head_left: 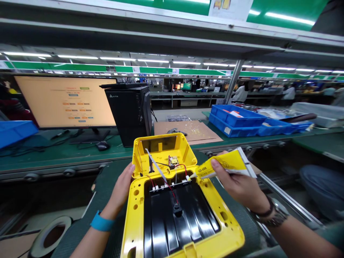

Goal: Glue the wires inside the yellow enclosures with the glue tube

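Note:
A yellow plastic case (pixel 228 233) lies opened in front of me, with a black inner panel (pixel 185 215) in its near half. Wires and a white ribbon cable (pixel 156 165) run from a connector strip (pixel 168 186) into the raised yellow back half (pixel 192 157). My left hand (pixel 124 184) grips the left side of this back half, its fingers mostly hidden behind it. Closed around a yellow and white glue tube (pixel 221 164) marked SD-688, my right hand (pixel 236 184) tilts its nozzle down to the right end of the connector strip.
Behind the case, a brown board (pixel 196 132) lies on the green bench beside a black computer tower (pixel 129 114) and a monitor (pixel 70 104). Blue bins (pixel 233 122) stand at the right. A tape roll (pixel 51 236) is at the lower left. An overhead shelf crosses above.

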Action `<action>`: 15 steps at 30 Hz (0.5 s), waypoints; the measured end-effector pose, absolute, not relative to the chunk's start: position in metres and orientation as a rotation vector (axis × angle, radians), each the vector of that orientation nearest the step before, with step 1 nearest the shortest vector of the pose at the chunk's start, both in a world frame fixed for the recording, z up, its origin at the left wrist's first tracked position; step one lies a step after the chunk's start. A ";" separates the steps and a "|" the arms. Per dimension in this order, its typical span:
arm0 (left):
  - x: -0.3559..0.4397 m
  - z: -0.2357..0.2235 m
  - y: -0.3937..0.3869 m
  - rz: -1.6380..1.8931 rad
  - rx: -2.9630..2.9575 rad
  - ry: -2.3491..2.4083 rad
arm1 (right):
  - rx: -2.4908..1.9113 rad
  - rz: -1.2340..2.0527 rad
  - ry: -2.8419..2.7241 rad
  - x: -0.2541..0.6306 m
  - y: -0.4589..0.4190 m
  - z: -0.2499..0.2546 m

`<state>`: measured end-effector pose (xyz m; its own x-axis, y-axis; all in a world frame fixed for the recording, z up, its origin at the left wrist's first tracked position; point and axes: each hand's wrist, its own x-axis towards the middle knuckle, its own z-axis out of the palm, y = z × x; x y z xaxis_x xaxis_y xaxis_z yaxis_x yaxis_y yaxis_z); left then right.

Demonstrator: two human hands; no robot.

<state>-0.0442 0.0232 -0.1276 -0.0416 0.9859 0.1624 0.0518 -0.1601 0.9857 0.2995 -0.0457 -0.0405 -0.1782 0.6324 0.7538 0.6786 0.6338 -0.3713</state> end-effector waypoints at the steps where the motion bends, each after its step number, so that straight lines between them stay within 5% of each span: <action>1: -0.044 -0.127 0.023 1.341 1.352 1.187 | -1.042 -0.053 -1.870 0.299 -0.045 -0.041; 15: -0.041 -0.124 0.021 1.333 1.301 1.047 | -0.945 0.084 -1.736 0.248 -0.049 -0.020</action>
